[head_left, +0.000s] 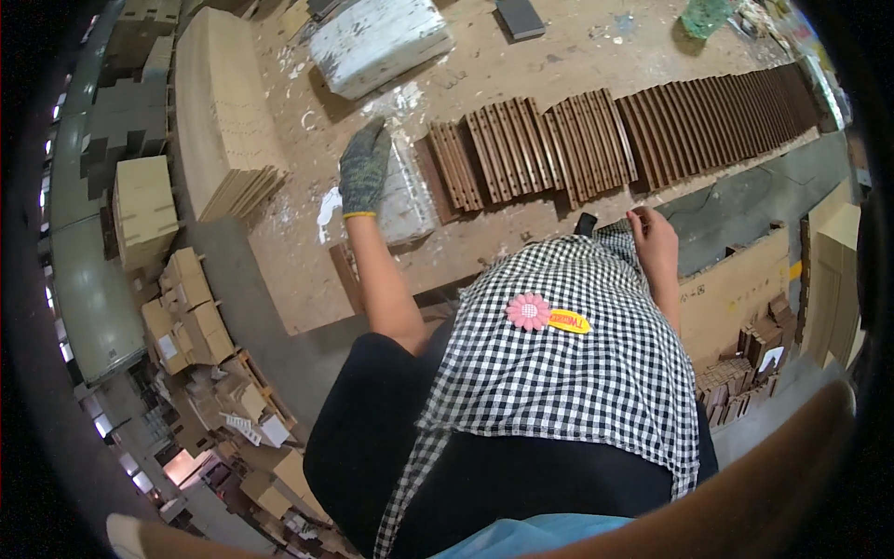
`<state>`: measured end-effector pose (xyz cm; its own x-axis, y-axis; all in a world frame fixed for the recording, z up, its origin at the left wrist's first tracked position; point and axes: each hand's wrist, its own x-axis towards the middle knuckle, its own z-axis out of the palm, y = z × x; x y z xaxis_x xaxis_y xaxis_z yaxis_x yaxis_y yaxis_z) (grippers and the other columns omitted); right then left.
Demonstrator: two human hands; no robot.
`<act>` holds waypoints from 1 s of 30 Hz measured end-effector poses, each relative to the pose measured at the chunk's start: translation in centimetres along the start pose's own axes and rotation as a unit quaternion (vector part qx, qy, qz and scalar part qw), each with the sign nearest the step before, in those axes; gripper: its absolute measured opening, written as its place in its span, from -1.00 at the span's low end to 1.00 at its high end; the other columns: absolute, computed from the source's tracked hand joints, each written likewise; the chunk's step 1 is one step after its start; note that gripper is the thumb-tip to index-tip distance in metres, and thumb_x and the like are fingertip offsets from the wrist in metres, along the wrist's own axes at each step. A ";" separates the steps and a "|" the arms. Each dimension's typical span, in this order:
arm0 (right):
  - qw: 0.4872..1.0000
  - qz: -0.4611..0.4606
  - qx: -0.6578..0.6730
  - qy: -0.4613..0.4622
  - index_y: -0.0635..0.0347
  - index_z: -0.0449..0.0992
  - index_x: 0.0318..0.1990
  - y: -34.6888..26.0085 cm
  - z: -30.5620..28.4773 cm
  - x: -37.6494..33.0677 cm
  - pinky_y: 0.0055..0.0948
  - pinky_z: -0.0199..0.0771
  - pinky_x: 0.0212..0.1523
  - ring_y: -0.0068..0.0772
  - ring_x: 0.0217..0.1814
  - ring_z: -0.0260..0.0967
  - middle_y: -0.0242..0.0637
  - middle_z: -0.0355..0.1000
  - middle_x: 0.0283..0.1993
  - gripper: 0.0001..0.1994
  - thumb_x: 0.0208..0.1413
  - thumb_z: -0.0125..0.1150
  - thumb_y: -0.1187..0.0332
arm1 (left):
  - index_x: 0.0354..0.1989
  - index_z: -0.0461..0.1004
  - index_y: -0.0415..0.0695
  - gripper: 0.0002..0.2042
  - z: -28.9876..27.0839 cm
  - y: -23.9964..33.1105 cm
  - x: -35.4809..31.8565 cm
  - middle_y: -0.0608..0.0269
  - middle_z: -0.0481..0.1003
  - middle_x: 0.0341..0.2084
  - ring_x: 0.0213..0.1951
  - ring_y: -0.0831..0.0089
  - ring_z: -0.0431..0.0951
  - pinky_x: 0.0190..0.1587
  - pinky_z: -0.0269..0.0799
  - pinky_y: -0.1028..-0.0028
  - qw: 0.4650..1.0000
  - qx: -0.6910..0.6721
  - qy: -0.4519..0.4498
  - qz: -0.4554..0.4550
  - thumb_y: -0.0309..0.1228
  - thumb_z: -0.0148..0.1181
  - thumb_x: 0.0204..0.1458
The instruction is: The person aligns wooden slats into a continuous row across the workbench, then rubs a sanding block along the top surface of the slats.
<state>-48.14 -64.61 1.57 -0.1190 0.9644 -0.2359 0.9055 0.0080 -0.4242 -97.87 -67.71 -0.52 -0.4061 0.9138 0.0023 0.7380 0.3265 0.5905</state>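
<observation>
My left hand (364, 170) wears a grey-green knit glove with a yellow cuff. Its fingers stretch forward along the edge of a white, paint-smeared block (407, 191) on the workbench, and nothing shows in its grasp. My right hand (656, 235) is bare and curled at the upper right edge of my black-and-white checked apron (559, 382), pinching the cloth. A small black piece (585, 224) sticks up beside that fold. Just right of the block, brown grooved strips (510, 149) with small holes stand side by side in several groups.
A longer row of brown strips (717, 121) runs to the far right of the workbench (298, 289). Stacked tan boards (223, 121) lie at the left, and a larger white-smeared block (380, 45) sits behind. Cardboard boxes (144, 210) crowd the left floor; a big carton (736, 289) stands at right.
</observation>
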 end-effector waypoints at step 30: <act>0.955 -0.173 -0.157 -0.181 0.22 0.46 0.18 -4.9 1.2 -1.4 -0.09 0.53 -0.06 0.10 -0.03 0.48 0.06 0.49 0.01 -0.61 0.25 0.20 0.26 | 0.43 0.03 -0.27 -0.41 11.7 2.7 -14.6 -0.28 0.22 0.32 0.19 -0.20 0.40 0.25 0.36 0.09 0.983 -0.030 0.062 -0.168 -0.20 -0.12 0.32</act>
<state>-52.91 -66.29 2.91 -0.5149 0.7357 -0.4401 0.8573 0.4432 -0.2620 -83.69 -77.34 -8.41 -0.6870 0.7189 -0.1058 0.5195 0.5876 0.6204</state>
